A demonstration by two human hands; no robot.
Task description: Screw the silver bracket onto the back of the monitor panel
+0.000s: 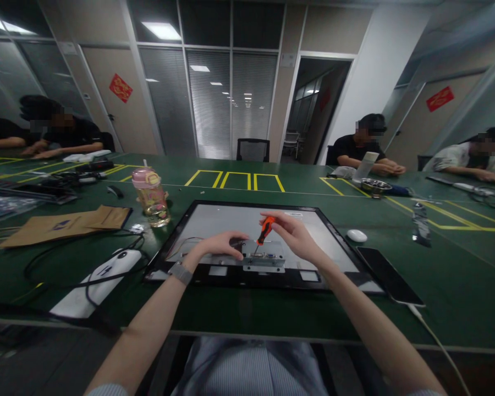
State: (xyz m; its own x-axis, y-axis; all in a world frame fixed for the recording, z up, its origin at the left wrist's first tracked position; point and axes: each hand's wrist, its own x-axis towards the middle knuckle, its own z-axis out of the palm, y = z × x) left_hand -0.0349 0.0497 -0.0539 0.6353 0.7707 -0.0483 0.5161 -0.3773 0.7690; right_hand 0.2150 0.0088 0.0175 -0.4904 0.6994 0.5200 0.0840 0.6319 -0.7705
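An orange-and-black screwdriver (pixel 265 230) is gripped in my right hand (pixel 291 232), its handle between thumb and fingers. The shaft slants down to a metal bracket with connector ports (pixel 264 263); the exact spot its tip meets is too small to make out. My left hand (pixel 223 245) rests at the bracket's left end, thumb and fingers apart in a curve. A dark part shows between them, and whether they press on it is unclear. Beneath both hands lies a flat display panel (pixel 313 223) with a black frame and a pale grey back.
Left of the panel are a pink-topped bottle (pixel 152 198), a brown paper bag (pixel 66 225) and a white power strip (pixel 97 283) with black cables. To its right sit a white earbud case (pixel 357 236) and a phone (pixel 390 275) on a cable. Several people sit across the green table (pixel 247 313).
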